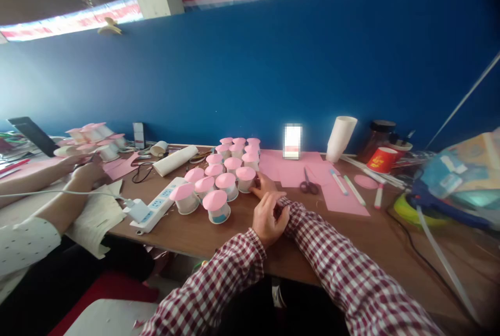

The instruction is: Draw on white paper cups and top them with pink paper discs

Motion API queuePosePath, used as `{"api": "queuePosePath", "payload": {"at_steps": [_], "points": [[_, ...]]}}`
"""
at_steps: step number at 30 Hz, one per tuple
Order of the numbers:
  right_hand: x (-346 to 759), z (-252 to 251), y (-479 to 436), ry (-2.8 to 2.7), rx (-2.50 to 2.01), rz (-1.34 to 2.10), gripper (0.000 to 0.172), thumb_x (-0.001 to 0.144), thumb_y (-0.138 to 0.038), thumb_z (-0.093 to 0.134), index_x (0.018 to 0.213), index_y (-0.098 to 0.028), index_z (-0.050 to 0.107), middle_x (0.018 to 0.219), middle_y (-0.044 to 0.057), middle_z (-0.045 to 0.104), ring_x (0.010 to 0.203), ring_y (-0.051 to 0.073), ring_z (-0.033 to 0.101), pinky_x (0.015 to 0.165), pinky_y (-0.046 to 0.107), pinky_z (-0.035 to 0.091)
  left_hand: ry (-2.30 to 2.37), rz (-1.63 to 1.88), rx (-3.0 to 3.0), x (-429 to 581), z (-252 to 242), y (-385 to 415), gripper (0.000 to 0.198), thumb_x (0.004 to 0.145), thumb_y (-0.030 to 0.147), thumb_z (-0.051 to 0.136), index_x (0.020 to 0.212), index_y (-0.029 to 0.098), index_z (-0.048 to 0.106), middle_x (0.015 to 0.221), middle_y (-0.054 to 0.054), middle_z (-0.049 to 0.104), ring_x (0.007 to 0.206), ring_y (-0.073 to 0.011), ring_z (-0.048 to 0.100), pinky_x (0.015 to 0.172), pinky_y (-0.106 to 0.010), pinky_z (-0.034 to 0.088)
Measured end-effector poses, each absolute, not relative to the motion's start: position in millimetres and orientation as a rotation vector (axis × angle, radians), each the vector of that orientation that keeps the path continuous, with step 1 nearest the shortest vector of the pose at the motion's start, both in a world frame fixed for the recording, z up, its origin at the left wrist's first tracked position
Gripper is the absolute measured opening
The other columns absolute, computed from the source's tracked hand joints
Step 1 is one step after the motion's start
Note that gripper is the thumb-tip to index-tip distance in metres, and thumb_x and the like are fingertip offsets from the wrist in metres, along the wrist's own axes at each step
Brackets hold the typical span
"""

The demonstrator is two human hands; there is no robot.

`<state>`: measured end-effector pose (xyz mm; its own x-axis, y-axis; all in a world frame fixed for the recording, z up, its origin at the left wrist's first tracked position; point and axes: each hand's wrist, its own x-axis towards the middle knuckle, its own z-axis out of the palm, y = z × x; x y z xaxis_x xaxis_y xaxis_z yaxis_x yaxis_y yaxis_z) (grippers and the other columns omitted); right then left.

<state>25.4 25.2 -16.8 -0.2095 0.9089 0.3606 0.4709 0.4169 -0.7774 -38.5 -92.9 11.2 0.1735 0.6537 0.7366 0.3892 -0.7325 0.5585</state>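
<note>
Several white paper cups with pink paper cone tops stand grouped on the brown table. My right hand [266,186] reaches to the nearest cup on the group's right side, a pink-topped paper cup [246,184], its fingers bent against the cup's side. Closer to me, my left hand [269,220] has its fingers curled at the checked cuff of my right sleeve [289,210], partly covering that wrist. Pink paper sheets [302,169] lie beyond my hands, with dark-handled scissors [308,185] on them.
A white power strip [159,204] lies left of the cups. On the right are markers [354,190], stacked white cups [341,138], a red cup [382,160] and a blue-yellow bag [464,169]. A co-worker's arms [78,185] work at the left. A bright phone [292,141] stands behind.
</note>
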Motion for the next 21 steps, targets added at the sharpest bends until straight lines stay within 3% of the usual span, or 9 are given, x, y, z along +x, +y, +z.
{"api": "queuePosePath", "payload": {"at_steps": [7,11,15,19,21], "points": [[30,-18,20,-1.779,-1.209,0.691,0.064,0.073,-0.025,0.068,0.132,-0.021,0.044,0.126,0.013,0.056,0.111,0.024,0.060,0.084,0.036,0.055,0.990,1.639,2.271,-41,8,-94,0.036,0.080,0.018,0.056,0.115,0.018,0.051,0.101,-0.007,0.061,0.094,-0.0181,0.057,0.088,-0.034,0.050],[46,-12,10,-1.802,-1.194,0.640,0.061,0.078,-0.024,0.062,0.134,-0.021,0.041,0.131,0.014,0.053,0.115,0.024,0.057,0.090,0.039,0.052,1.025,1.677,2.293,-42,7,-96,0.044,0.080,0.021,0.056,0.122,0.017,0.045,0.110,-0.011,0.057,0.103,-0.0218,0.055,0.092,-0.040,0.048],[78,0,-7,-1.914,-1.255,0.390,0.060,0.075,-0.024,0.060,0.133,-0.016,0.044,0.127,0.016,0.055,0.109,0.026,0.060,0.089,0.040,0.052,1.057,1.678,2.302,-42,11,-95,0.046,0.081,0.022,0.055,0.125,0.016,0.042,0.117,-0.014,0.053,0.110,-0.0237,0.051,0.095,-0.042,0.046],[126,17,-28,-1.862,-1.354,0.160,0.051,0.080,-0.029,0.054,0.128,-0.014,0.049,0.127,0.017,0.055,0.117,0.031,0.052,0.099,0.048,0.041,1.030,1.638,2.403,-35,23,-78,0.047,0.082,0.026,0.055,0.126,0.016,0.041,0.115,-0.013,0.054,0.106,-0.0233,0.053,0.093,-0.041,0.047],[157,24,-39,-1.877,-1.470,-0.031,0.045,0.082,-0.027,0.051,0.124,-0.011,0.052,0.123,0.020,0.058,0.116,0.031,0.052,0.099,0.043,0.040,1.007,1.603,2.486,-30,30,-66,0.048,0.083,0.028,0.054,0.128,0.016,0.040,0.116,-0.013,0.055,0.103,-0.0224,0.055,0.092,-0.040,0.047]]}}
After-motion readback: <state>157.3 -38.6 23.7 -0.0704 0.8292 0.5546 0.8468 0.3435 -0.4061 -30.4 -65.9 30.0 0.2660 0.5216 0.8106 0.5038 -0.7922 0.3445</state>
